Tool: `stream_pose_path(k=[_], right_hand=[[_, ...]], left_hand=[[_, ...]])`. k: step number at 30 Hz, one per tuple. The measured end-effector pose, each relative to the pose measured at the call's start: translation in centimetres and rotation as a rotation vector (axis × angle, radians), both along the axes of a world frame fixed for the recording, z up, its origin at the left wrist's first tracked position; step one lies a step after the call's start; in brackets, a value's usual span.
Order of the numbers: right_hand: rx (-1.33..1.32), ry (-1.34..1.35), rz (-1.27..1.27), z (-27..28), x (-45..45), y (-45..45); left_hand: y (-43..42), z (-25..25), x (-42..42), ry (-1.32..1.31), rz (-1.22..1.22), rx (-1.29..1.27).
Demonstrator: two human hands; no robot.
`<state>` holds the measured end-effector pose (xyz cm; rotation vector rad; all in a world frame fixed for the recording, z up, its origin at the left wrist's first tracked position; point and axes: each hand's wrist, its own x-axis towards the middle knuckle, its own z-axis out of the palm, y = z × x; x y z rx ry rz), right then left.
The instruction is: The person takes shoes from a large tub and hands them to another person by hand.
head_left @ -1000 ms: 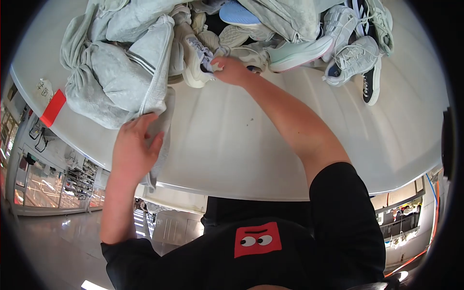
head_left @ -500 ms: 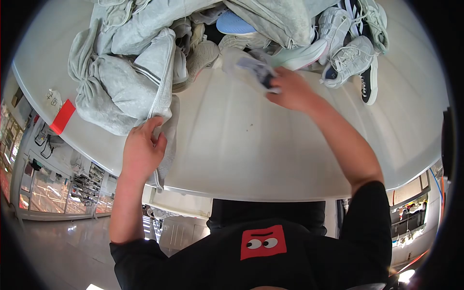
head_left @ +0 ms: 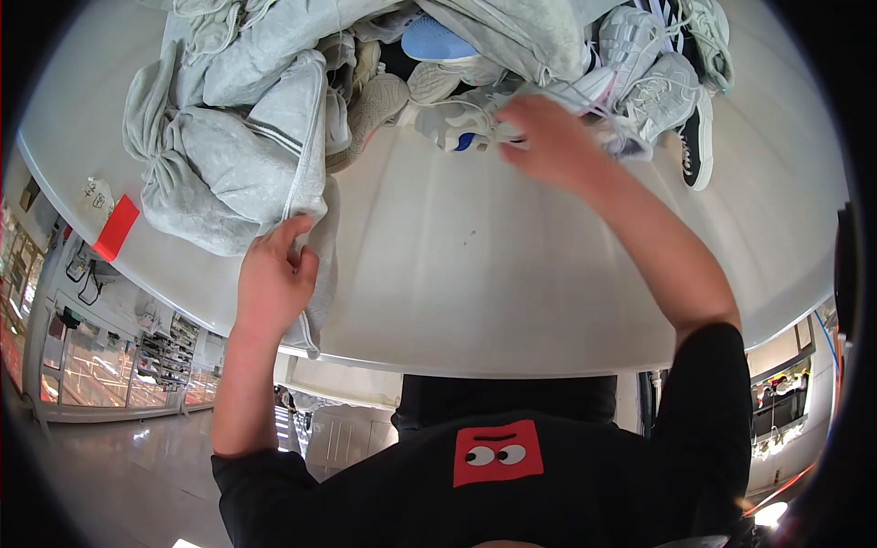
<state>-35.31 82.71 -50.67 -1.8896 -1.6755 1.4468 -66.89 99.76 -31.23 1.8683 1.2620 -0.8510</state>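
My left hand [head_left: 278,274] rests at the lower edge of a pale grey velvety garment [head_left: 228,173], its thumb apart from the fingers, which touch the hem. Further right, my right hand [head_left: 553,146] reaches over the front of the shoe pile with fingers and thumb apart. Its fingertips are at a grey-white shoe with a blue patch inside [head_left: 457,123]; whether they touch it is unclear. Just beyond this hand lies a white shoe with a lilac lining [head_left: 623,139], partly hidden behind it. A beige knit shoe [head_left: 376,110] lies between the garment and the grey-white shoe.
A white table [head_left: 438,274] carries the heap. At its back are a blue-soled shoe [head_left: 437,40], pale lace-up sneakers [head_left: 662,91] and a black-and-white shoe [head_left: 696,146]. Red tape [head_left: 116,228] marks the left edge. Shelves and windows stand beyond.
My right hand took the lilac-lined shoe from beside the garment, carried it right and let it go near the sneakers. It is now at the grey-white shoe. My left hand stays at the hem.
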Motion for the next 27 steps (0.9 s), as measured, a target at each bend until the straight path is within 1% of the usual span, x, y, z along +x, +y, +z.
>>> stream_pose_path(k=[1, 3, 5, 7, 9, 13, 16, 19, 22, 23, 24, 26, 27], right_hand=[[-0.02, 0.048, 0.037, -2.0, -2.8, 1.4], [-0.037, 0.094, 0.006, -7.0, -9.0, 3.3], [-0.104, 0.059, -0.054, -10.8, -13.8, 6.3], [-0.223, 0.11, -0.21, -15.8, -18.2, 8.9], [-0.341, 0.177, -0.42, -18.1, -20.5, 11.8], [-0.635, 0.216, -0.754, -22.8, -24.5, 16.5], [-0.756, 0.087, -0.818, -21.6, -24.7, 19.1], [-0.763, -0.004, -0.897, -22.2, -25.6, 20.1], [-0.689, 0.061, -0.861, -22.6, -26.4, 19.4], [-0.67, 0.018, -0.725, -24.9, -27.4, 18.7], [-0.646, -0.023, -0.59, -29.3, -28.9, 17.7], [-0.637, -0.015, -0.601, -29.3, -28.3, 17.6], [-0.649, 0.035, -0.743, -24.8, -26.5, 18.0]], left_hand=[[0.1, 0.1, 0.1, -0.002, 0.006, 0.003], [0.3, 0.5, 0.4, -0.002, 0.016, 0.003], [0.1, 0.5, -0.2, -0.054, 0.013, 0.012], [0.1, 0.4, -1.1, -0.12, -0.006, 0.03], [-0.1, 0.4, -2.1, -0.2, -0.038, 0.051], [0.2, 0.6, -2.3, -0.247, -0.044, -0.045], [-0.2, 0.0, -2.7, -0.306, -0.016, -0.072], [-0.5, -0.8, -3.3, -0.357, 0.01, -0.066], [-0.8, -1.2, -3.4, -0.383, 0.042, -0.073], [-0.9, -1.6, -3.4, -0.396, 0.052, -0.069], [-0.9, -1.8, -3.4, -0.411, 0.06, -0.063], [-1.0, -2.3, -3.7, -0.41, 0.072, -0.038], [-1.0, -2.6, -3.8, -0.411, 0.078, -0.02]])
